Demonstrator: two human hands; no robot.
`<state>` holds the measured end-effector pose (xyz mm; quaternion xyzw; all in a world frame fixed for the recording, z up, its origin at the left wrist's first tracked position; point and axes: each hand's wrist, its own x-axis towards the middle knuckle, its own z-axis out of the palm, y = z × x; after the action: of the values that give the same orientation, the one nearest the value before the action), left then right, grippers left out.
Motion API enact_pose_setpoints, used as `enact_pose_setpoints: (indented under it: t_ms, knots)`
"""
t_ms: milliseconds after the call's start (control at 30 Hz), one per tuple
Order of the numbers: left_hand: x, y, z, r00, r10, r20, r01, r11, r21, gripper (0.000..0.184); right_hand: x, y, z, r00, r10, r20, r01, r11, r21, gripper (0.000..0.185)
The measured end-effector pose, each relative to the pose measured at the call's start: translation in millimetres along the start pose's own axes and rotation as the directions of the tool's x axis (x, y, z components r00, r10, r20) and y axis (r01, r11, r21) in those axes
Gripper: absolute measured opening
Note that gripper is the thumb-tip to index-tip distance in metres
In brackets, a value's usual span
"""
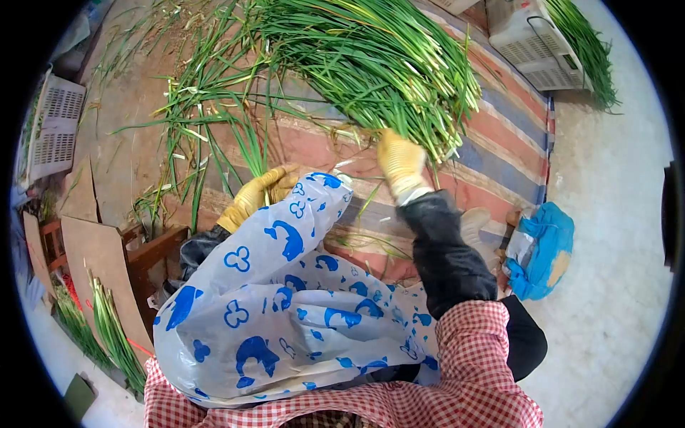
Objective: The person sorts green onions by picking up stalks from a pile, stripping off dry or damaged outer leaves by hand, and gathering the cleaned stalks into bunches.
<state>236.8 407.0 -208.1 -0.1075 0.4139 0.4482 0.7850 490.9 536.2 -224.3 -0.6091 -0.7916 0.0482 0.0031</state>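
A large heap of long green stalks with pale ends (371, 64) lies on a striped sheet (307, 143). My left hand (260, 196), in a yellow glove, is closed around a few green stalks (250, 146) whose leaves point up and away from me. At the near edge of the heap is my right hand (401, 160), also in a yellow glove; its fingers are blurred and partly hidden against the stalks, so its grip is unclear. A white plastic cover with blue dolphins (285, 307) lies over my lap, just below my left hand.
Loose leaves (196, 135) are scattered at the left of the sheet. White crates stand at the upper right (535, 43) and far left (57, 125). Near my right arm is a blue bundle (542, 250). Cardboard (107, 271) and more stalks (118, 335) lie lower left.
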Motion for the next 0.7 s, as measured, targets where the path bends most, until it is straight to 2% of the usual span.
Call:
enact_pose_setpoints:
  t_ms: [33,133,200,267,333,400,433,467,500,533,600,667,700]
  knots:
    - [2,3,-1,1.0,-0.009,0.004,0.009,1.0,-0.001,0.032,-10,-16,4,0.998,-0.04,0.049,0.039,0.999,0.01,0.009]
    - [6,27,-4,0.963,0.256,0.08,-0.264,0.959,0.106,0.039,-41,-71,5,0.989,-0.1,0.105,0.088,0.99,0.112,0.006]
    - [-7,74,-6,0.891,0.418,0.177,-0.454,0.824,0.338,0.045,-51,-79,15,0.992,-0.099,0.083,0.085,0.983,0.16,0.008]
    - [-31,129,10,0.873,0.4,0.277,-0.487,0.734,0.474,0.044,-57,-80,19,0.995,-0.09,0.053,0.077,0.975,0.21,0.009]
    - [-63,166,56,0.895,0.293,0.337,-0.442,0.687,0.577,0.041,-61,-72,16,0.994,-0.102,0.022,0.093,0.962,0.257,0.006]
    - [-86,184,101,0.933,0.145,0.329,-0.339,0.66,0.67,0.04,-69,-64,5,0.996,-0.088,-0.029,0.093,0.942,0.322,0.011]
    - [-97,173,132,0.953,0.157,0.261,-0.3,0.636,0.711,0.034,-73,-61,1,0.999,0.02,-0.045,0.007,0.85,0.526,0.013]
    - [-99,162,149,0.951,0.169,0.258,-0.306,0.625,0.719,0.034,-75,-58,-5,0.991,0.125,-0.036,-0.064,0.706,0.705,0.016]
    - [-95,150,162,0.98,0.122,0.158,-0.199,0.625,0.755,0.031,-75,-51,-13,0.988,0.134,0.081,-0.142,0.546,0.826,0.016]
    - [-90,138,174,0.996,0.071,0.053,-0.086,0.622,0.778,0.028,-76,-47,-19,0.988,0.135,0.073,-0.136,0.539,0.831,0.016]
    - [-71,95,180,0.969,0.2,-0.147,-0.036,0.697,0.716,0.023,-78,-36,-29,0.969,0.111,0.221,-0.241,0.221,0.945,0.01]
    - [-24,66,142,0.943,0.256,-0.211,-0.088,0.806,0.586,0.019,-80,-29,-35,0.974,0.081,0.214,-0.224,0.161,0.961,0.008]
    - [5,51,99,0.935,0.328,-0.135,-0.18,0.768,0.615,0.019,-82,-26,-43,0.973,0.082,0.214,-0.227,0.212,0.951,0.009]
